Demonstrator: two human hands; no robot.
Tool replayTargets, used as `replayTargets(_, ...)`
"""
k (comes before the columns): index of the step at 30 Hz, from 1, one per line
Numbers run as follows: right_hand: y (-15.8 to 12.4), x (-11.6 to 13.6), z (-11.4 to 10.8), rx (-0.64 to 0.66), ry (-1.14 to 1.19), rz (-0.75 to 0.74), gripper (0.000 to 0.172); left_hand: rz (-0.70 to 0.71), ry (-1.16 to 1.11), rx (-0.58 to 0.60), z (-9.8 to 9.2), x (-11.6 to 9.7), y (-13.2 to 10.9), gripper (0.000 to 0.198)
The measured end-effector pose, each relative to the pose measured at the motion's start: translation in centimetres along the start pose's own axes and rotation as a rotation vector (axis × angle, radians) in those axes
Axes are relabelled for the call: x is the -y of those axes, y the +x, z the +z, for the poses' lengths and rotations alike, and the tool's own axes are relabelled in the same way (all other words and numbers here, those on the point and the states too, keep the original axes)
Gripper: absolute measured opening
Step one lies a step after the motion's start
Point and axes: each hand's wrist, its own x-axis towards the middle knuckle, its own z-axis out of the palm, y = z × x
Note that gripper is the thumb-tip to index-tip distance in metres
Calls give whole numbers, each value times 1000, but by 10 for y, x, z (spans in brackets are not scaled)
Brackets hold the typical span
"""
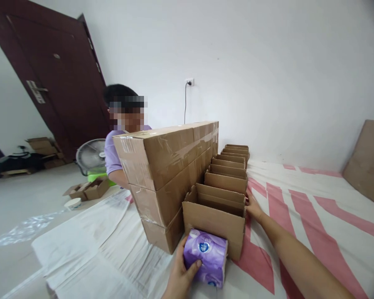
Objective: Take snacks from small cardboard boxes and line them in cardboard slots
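Observation:
My left hand [181, 274] grips a purple tissue pack [206, 256] just in front of the nearest open cardboard box [214, 221]. My right hand [252, 206] rests against the right side of that box near its top rim, fingers partly hidden behind the flap. The box heads a row of several open boxes [229, 166] that runs away toward the wall. To their left stands a stack of taped, closed cartons [165, 174].
A person in a purple shirt [112, 155] sits behind the carton stack. A fan [91, 155], small boxes [89, 190] and a white bowl [72, 203] lie on the floor at left. A red-and-white striped sheet [299, 216] covers the surface; cardboard [366, 162] leans at the right wall.

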Motion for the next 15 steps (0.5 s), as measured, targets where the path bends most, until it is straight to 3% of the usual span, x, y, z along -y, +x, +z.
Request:
replayTargets(3,-18,1,-6,-46,-115,100,80,50,142,20,-1,-1,1,68)
replayTargets(7,-60,15,-12,-41,-204,94,67,141,266,-54,1,1,0,66)
replayTargets(12,-135,45,-19,110,-369,3,58,341,477,-162,3,-8,-5,61)
replayTargets(15,-171,67,-26,228,-421,-24,53,375,573,-154,4,-16,-7,48)
